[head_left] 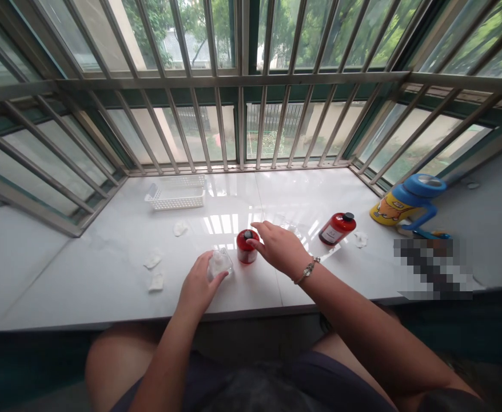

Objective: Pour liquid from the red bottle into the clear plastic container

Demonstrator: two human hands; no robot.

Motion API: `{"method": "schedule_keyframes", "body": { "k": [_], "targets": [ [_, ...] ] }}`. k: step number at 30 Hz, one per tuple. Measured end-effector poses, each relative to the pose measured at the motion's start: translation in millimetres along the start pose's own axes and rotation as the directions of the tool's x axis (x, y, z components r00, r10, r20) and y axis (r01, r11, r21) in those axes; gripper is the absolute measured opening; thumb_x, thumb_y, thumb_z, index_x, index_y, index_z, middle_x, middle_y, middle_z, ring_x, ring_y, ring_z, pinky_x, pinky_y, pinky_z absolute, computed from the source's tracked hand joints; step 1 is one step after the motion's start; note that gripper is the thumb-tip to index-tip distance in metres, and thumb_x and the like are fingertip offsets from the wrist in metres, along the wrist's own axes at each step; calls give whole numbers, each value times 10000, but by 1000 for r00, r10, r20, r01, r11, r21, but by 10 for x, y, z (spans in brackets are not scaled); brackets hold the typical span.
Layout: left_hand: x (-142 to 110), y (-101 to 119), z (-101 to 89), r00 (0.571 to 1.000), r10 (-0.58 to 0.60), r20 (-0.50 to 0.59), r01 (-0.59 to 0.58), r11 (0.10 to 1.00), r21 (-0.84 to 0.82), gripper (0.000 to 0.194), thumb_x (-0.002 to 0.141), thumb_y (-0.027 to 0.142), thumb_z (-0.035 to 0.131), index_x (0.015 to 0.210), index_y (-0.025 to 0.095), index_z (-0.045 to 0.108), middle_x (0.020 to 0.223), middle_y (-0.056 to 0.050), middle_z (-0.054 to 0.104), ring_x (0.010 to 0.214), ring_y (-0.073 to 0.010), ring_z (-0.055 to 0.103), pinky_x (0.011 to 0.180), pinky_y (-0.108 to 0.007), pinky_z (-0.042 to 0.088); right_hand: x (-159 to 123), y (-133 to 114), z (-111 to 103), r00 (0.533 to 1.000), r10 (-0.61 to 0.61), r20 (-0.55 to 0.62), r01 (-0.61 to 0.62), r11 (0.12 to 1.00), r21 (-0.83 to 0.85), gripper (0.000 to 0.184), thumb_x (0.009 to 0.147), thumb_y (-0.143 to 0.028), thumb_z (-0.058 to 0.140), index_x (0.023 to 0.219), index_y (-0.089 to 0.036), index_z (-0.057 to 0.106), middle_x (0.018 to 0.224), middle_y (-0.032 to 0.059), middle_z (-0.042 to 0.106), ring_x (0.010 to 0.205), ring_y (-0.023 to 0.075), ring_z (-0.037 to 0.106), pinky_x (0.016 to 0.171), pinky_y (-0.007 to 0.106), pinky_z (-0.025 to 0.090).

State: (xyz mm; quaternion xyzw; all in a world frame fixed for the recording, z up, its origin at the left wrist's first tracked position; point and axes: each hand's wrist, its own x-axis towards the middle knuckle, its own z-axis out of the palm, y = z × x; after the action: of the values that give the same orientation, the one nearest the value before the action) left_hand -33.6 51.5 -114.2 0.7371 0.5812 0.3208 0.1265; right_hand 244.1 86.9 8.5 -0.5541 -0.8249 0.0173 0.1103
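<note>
**Left hand [200, 278] on a clear container [220, 263], right hand [280, 246] at the near red bottle [247, 253]**

The near red bottle stands upright on the white counter [105, 280], its dark cap [248, 234] on top. Just left of the bottle, the left hand holds the clear container, thumb on the near side and fingers on the far side. From the bottle's right, the right hand reaches over its top, thumb close to the cap and fingers extended past it, moderately apart; I cannot tell whether they grip anything (a bracelet [307, 270] circles that wrist).

Well to the right of the bottle is a second red bottle [337, 230], also dark-capped, with a crumpled white piece [361, 239] beside it. Farther right of the landmark lies a blue-and-yellow flask [399, 206] with a handle. Left of the bottle and beyond it sits a white perforated basket [178, 200]; three white pads [156, 282] lie left of the bottle.
</note>
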Motion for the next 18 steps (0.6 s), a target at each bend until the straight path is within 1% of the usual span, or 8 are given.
{"method": "schedule_keyframes", "body": {
  "k": [3, 5, 7, 8, 10, 13, 16, 18],
  "targets": [
    [1, 5, -25, 1000, -3, 7, 3, 1000, -10, 559, 948, 440, 770, 1431, 244, 567, 1458, -132, 682, 1380, -340, 665, 1159, -510, 576, 1, 265, -45, 996, 79, -44, -84, 989, -125, 378, 1151, -416, 460, 1434, -188, 565, 1261, 156, 687, 1098, 287, 667, 808, 342, 495],
    [-1, 16, -46, 1000, -7, 21, 8, 1000, -22, 558, 948, 427, 774, 1437, 253, 569, 1463, -123, 682, 1380, -333, 667, 1155, -502, 580, -8, 486, -10, 983, 184, -5, -181, 964, -195, 404, 1104, -410, 576, 1437, -183, 563, 1294, 185, 659, 1112, 323, 656, 821, 365, 509],
    [-3, 26, -72, 999, -15, 43, 16, 999, -35, 557, 944, 413, 782, 1438, 263, 572, 1469, -110, 682, 1378, -326, 670, 1156, -493, 580, -15, 695, 76, 959, 277, 59, -259, 943, -209, 551, 1013, -408, 740, 1471, -181, 534, 1313, 198, 644, 1074, 335, 674, 794, 368, 521],
    [-4, 29, -83, 998, -19, 54, 21, 999, -41, 560, 941, 409, 785, 1439, 268, 573, 1474, -105, 681, 1379, -323, 670, 1161, -491, 576, -13, 786, 130, 951, 299, 84, -277, 940, -201, 612, 980, -395, 788, 1486, -182, 518, 1306, 194, 648, 1049, 327, 688, 784, 362, 525],
    [-7, 31, -100, 997, -29, 68, 33, 998, -54, 568, 938, 409, 790, 1444, 273, 570, 1482, -100, 678, 1388, -321, 664, 1177, -495, 563, 16, 933, 242, 949, 298, 102, -278, 944, -176, 603, 984, -358, 786, 1488, -180, 509, 1269, 174, 667, 1015, 301, 710, 784, 348, 530],
    [-16, 32, -109, 996, -45, 82, 51, 996, -71, 576, 939, 411, 790, 1449, 271, 563, 1494, -102, 669, 1406, -320, 648, 1194, -504, 547, 130, 1089, 378, 954, 293, 64, -282, 949, -142, 515, 1040, -353, 703, 1476, -163, 507, 1269, 176, 669, 1031, 289, 720, 814, 347, 542],
    [-23, 35, -110, 994, -51, 92, 59, 995, -84, 575, 937, 399, 792, 1449, 271, 564, 1500, -107, 664, 1407, -320, 646, 1197, -512, 542, 314, 1199, 454, 959, 283, 16, -280, 954, -107, 535, 1042, -346, 690, 1494, -141, 489, 1297, 194, 659, 1066, 298, 716, 859, 373, 559],
    [-25, 35, -112, 995, -53, 88, 61, 994, -89, 576, 935, 388, 794, 1450, 270, 566, 1502, -110, 665, 1413, -324, 642, 1198, -520, 541, 447, 1249, 471, 970, 241, -3, -241, 967, -81, 544, 1036, -313, 688, 1508, -135, 483, 1324, 192, 653, 1110, 297, 707, 905, 386, 566]
  ]
}}
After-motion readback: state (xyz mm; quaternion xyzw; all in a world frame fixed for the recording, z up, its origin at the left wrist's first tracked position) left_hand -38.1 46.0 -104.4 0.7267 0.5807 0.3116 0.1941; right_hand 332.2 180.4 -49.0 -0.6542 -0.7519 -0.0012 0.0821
